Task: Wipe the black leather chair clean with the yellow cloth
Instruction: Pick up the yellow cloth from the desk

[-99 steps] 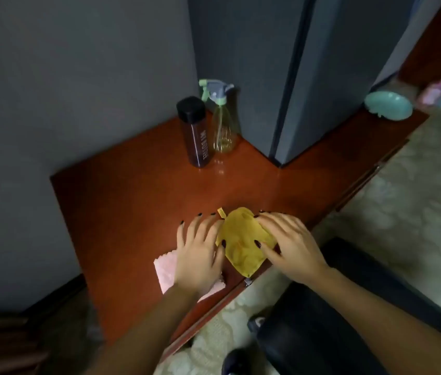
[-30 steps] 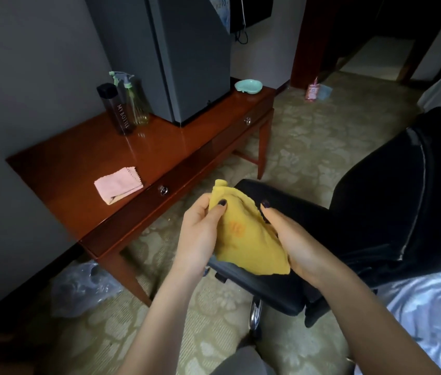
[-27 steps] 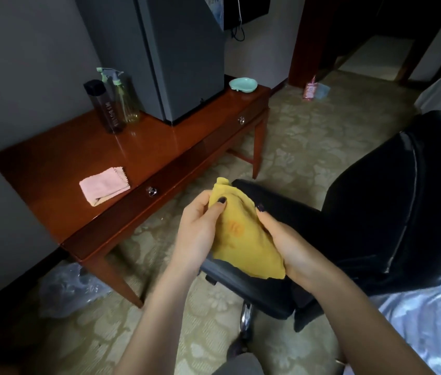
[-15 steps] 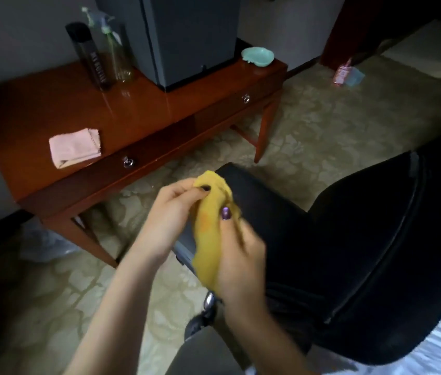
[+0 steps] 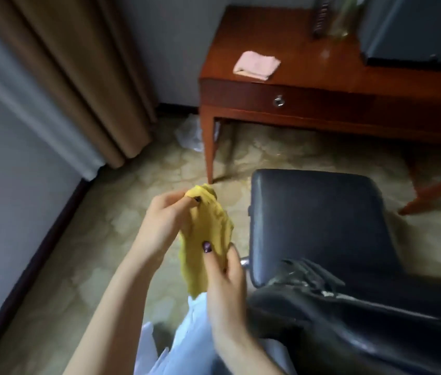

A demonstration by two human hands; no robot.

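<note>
The yellow cloth (image 5: pixel 208 234) hangs bunched in the air between both hands, left of the chair. My left hand (image 5: pixel 164 226) pinches its top end. My right hand (image 5: pixel 224 282) grips its lower part, thumb on the front. The black leather chair (image 5: pixel 319 226) stands to the right; its seat faces me and its backrest lies across the lower right. The cloth is clear of the chair.
A red-brown wooden desk (image 5: pixel 322 85) with drawers stands behind the chair, carrying a folded pink cloth (image 5: pixel 257 64), two bottles (image 5: pixel 332 14) and a grey cabinet (image 5: pixel 414 31). Brown curtains (image 5: pixel 78 77) hang at the left. The carpet is patterned.
The view has swung left, so the curtains and wall now show. The chair has shifted to the right of my hands. Both hands still hold the cloth, now stretched longer.
</note>
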